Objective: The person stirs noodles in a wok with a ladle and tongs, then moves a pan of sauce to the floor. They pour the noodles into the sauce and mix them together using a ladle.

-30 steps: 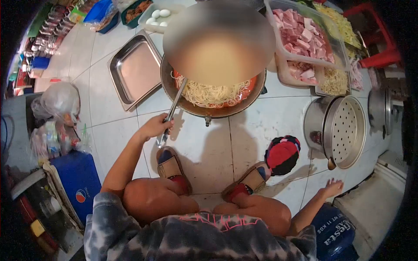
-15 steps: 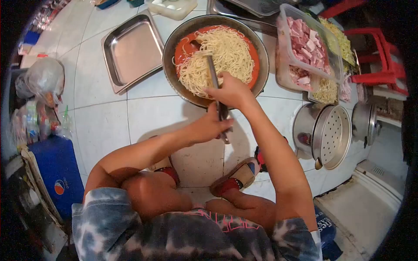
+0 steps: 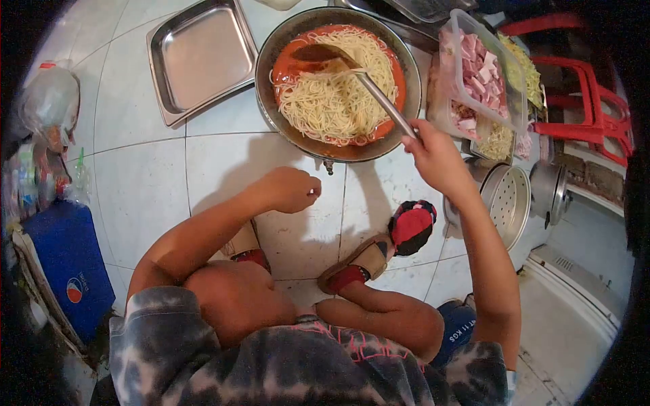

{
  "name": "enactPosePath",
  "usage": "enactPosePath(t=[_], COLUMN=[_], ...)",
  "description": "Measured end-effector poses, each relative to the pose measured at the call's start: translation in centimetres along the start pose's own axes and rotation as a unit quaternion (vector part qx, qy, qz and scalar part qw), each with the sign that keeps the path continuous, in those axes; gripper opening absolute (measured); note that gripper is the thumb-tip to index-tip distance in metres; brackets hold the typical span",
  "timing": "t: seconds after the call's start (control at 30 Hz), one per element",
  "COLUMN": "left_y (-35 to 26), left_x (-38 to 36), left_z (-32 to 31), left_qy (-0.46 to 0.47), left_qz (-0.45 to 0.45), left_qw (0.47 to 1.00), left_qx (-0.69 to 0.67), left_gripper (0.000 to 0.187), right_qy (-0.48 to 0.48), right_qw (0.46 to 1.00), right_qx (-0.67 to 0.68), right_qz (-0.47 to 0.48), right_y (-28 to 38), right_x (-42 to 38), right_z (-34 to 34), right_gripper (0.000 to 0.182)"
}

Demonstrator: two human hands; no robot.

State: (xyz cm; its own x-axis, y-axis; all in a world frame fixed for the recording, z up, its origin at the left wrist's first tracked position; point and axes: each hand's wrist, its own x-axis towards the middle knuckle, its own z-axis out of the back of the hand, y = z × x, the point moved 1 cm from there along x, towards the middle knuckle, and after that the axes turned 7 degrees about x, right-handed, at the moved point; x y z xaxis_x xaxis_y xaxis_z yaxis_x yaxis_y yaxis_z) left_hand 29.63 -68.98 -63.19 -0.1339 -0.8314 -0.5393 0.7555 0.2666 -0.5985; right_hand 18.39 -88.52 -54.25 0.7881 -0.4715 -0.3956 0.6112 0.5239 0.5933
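Note:
In my right hand (image 3: 433,154) is the metal handle of a long cooking spoon (image 3: 382,98). The spoon's broad head (image 3: 317,53), coated with red sauce, rests at the upper left of the noodles. Pale spaghetti noodles (image 3: 328,108) lie heaped over red sauce (image 3: 288,68) in a large round pan (image 3: 267,111). My left hand (image 3: 292,191) hovers below the pan's near left side, apart from it, with its fingers curled in and nothing visible in them.
An empty metal tray (image 3: 203,57) lies left of the pan. Plastic tubs with cut meat (image 3: 482,71) stand on the right, near a red stool (image 3: 575,101) and steamer pots (image 3: 508,206). A red and black cloth item (image 3: 413,227) and a blue box (image 3: 64,271) are on the floor.
My left hand has let go of the spoon and drawn back to the left. My right hand has swung right with the handle, and the spoon's head now shows above the noodles.

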Motion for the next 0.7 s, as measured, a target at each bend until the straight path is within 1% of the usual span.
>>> enactPosePath(t=[0.03,0.07,0.1,0.13,0.2,0.27,0.3,0.33,0.4,0.43,0.5,0.53,0.57,0.6,0.67,0.7], left_y=[0.2,0.3,0.3,0.1,-0.6,-1.3,-1.6,-1.6,-1.6,-1.8,-2.0,-2.3,-2.8,-3.3,-4.8,-5.7], left_x=[0.0,0.1,0.3,0.4,0.3,1.1,1.4,1.7,2.7,2.8,2.7,2.6,2.3,2.4,3.4,3.9], left_z=[-0.1,-0.2,-0.3,-0.1,0.1,0.2,0.3,0.1,-0.2,-0.2,-0.5,-0.5,-0.6,-0.8,-1.8,-2.3], left_qy=[-0.004,-0.009,-0.014,-0.069,-0.177,-0.231,-0.256,-0.262,-0.275,-0.259,-0.221,-0.189,-0.157,-0.123,-0.03,0.013], left_qz=[0.011,0.021,0.031,0.026,0.02,0.002,-0.007,-0.015,-0.036,-0.031,-0.028,-0.041,-0.054,-0.067,-0.149,-0.186], left_qw=[1.0,0.999,0.998,0.994,0.979,0.967,0.959,0.956,0.948,0.954,0.964,0.971,0.976,0.981,0.97,0.96], left_qx=[0.02,0.04,0.062,0.075,0.097,0.111,0.12,0.131,0.153,0.15,0.145,0.142,0.14,0.136,0.187,0.211], left_gripper=[0.018,0.017,0.017,0.017,0.017,0.018,0.019,0.019,0.021,0.021,0.021,0.021,0.022,0.022,0.024,0.025], right_qy=[0.04,0.077,0.092,0.093,0.113,0.12,0.114,0.121,0.132,0.141,0.162,0.168,0.157,0.137,0.1,0.035], right_qw=[0.984,0.936,0.889,0.836,0.721,0.641,0.627,0.627,0.626,0.642,0.718,0.75,0.796,0.855,0.944,0.987], right_qx=[0.149,0.295,0.396,0.482,0.631,0.709,0.715,0.711,0.702,0.683,0.61,0.574,0.516,0.437,0.257,0.131], right_qz=[-0.09,-0.176,-0.208,-0.245,-0.264,-0.269,-0.287,-0.296,-0.313,-0.319,-0.294,-0.282,-0.275,-0.244,-0.179,-0.085], right_y=[-0.1,-0.3,-1.3,-1.5,-2.8,-4.1,-4.2,-4.2,-4.3,-4.1,-3.6,-3.6,-4.0,-4.3,-4.5,-4.6], right_x=[-0.6,-1.2,-1.5,-2.1,-3.0,-3.7,-4.0,-4.3,-4.7,-4.9,-5.3,-5.3,-5.1,-4.9,-4.7,-4.8], right_z=[0.1,0.1,-0.9,-1.5,-3.0,-5.0,-5.6,-6.0,-6.4,-6.4,-5.8,-5.5,-5.3,-5.0,-4.1,-3.7], right_gripper=[0.022,0.021,0.019,0.021,0.026,0.03,0.033,0.034,0.036,0.036,0.033,0.031,0.03,0.03,0.031,0.028])
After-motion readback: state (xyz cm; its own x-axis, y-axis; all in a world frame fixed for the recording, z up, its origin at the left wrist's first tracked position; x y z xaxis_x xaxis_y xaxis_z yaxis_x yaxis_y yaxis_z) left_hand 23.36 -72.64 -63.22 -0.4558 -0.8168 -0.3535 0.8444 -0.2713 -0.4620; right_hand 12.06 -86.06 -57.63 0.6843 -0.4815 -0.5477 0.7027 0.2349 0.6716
